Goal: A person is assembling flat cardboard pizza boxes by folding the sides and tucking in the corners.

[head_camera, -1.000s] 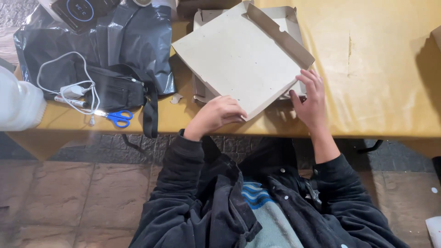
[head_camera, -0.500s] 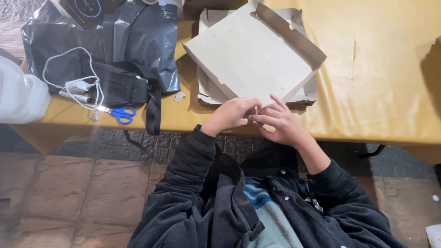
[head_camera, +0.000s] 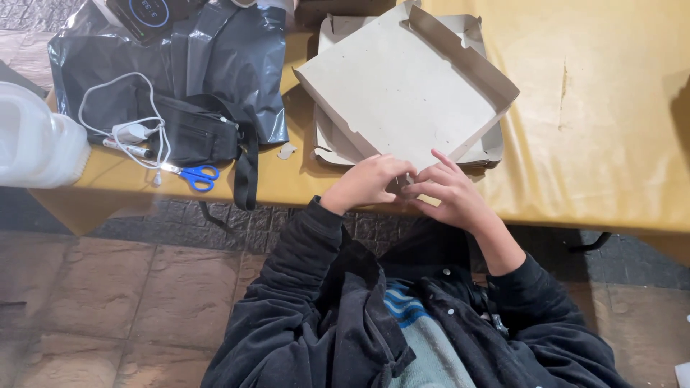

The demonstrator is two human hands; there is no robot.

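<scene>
A flat grey cardboard box tray [head_camera: 402,93] with raised flaps lies tilted on another cardboard piece [head_camera: 332,147] on the yellow-covered table [head_camera: 611,122]. My left hand [head_camera: 366,181] and my right hand [head_camera: 449,190] meet at the box's near corner, by the table's front edge. Fingers of both hands pinch the near edge of the cardboard; the exact spot is hidden between them.
Left of the box lie a black plastic bag [head_camera: 215,50], a black pouch with strap [head_camera: 198,133], a white charger and cable [head_camera: 129,133], blue-handled scissors [head_camera: 194,174] and a white plastic jug [head_camera: 36,144]. A dark device with a round display [head_camera: 144,13] sits at the top left.
Both hands came together at the box's near corner; a second ago they were apart, the right one at the box's right side. The box now lies flatter.
</scene>
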